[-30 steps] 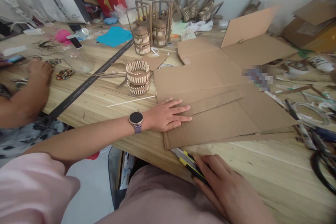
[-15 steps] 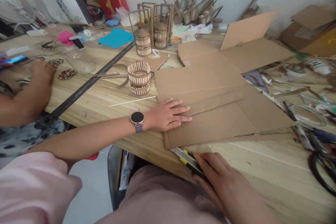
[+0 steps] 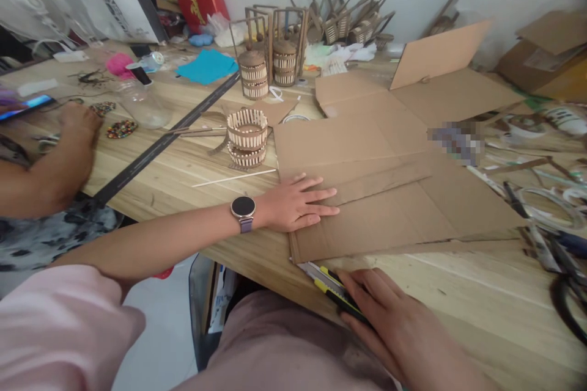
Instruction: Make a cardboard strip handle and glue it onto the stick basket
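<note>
My left hand [image 3: 298, 203] lies flat with fingers spread on a large unfolded cardboard sheet [image 3: 389, 214], near its left end. A loose cardboard strip [image 3: 385, 180] lies on the sheet, one end by my fingertips. In my right hand [image 3: 385, 305] is a yellow and black box cutter [image 3: 337, 287]. Its metal blade points up and left, at the sheet's near left corner; whether it touches the cardboard I cannot tell. Left of the sheet stands a small round basket [image 3: 247, 137] of pale sticks and brown bands.
Finished stick lanterns [image 3: 254, 73] stand at the back. A black strip [image 3: 169, 137] crosses the wooden table [image 3: 183, 201] diagonally. At the left, another person's arm [image 3: 64, 159] rests near beads [image 3: 121, 129] and a clear jar [image 3: 144, 107]. Tape rolls [image 3: 550, 208] and scraps lie right.
The whole view has shifted slightly, so things sit a little further right. Both hands keep nearly the same place on and beside the cardboard.
</note>
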`<state>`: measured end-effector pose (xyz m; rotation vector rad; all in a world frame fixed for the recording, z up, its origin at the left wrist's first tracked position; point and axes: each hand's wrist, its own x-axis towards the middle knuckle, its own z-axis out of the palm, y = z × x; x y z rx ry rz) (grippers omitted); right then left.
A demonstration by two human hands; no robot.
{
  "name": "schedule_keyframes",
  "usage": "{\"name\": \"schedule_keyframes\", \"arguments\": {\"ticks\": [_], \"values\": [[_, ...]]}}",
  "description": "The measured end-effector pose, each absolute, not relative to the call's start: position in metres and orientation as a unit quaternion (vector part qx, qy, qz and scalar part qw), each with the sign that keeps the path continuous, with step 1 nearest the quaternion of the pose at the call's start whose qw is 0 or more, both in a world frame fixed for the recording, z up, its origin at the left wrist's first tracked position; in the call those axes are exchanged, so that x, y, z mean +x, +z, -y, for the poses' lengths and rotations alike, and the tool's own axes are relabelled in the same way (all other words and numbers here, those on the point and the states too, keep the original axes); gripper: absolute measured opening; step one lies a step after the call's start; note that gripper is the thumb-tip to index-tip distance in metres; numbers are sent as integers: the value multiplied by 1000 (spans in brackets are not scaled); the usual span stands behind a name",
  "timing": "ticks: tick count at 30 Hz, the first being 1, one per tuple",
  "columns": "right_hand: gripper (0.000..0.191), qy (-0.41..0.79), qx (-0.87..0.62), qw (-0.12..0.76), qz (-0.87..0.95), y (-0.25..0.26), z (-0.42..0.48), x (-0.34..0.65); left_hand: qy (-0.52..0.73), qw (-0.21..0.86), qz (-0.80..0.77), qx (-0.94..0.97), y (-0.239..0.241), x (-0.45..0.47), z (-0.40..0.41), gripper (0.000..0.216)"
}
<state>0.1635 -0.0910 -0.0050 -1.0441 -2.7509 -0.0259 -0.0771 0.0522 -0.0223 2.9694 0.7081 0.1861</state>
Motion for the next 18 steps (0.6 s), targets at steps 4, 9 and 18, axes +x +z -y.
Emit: {"name": "schedule_keyframes", "arguments": {"ticks": [4, 9, 18], "values": [[29, -8, -337, 106, 936, -5, 84, 165, 66, 40, -231, 970, -24, -77, -52, 43], [34, 35, -316, 78, 945, -2, 78, 167, 77, 44, -228, 970, -23, -78, -51, 42], [42, 94, -322, 71, 939, 2, 81, 175, 99, 64, -232, 966, -18, -78, -49, 44]]}}
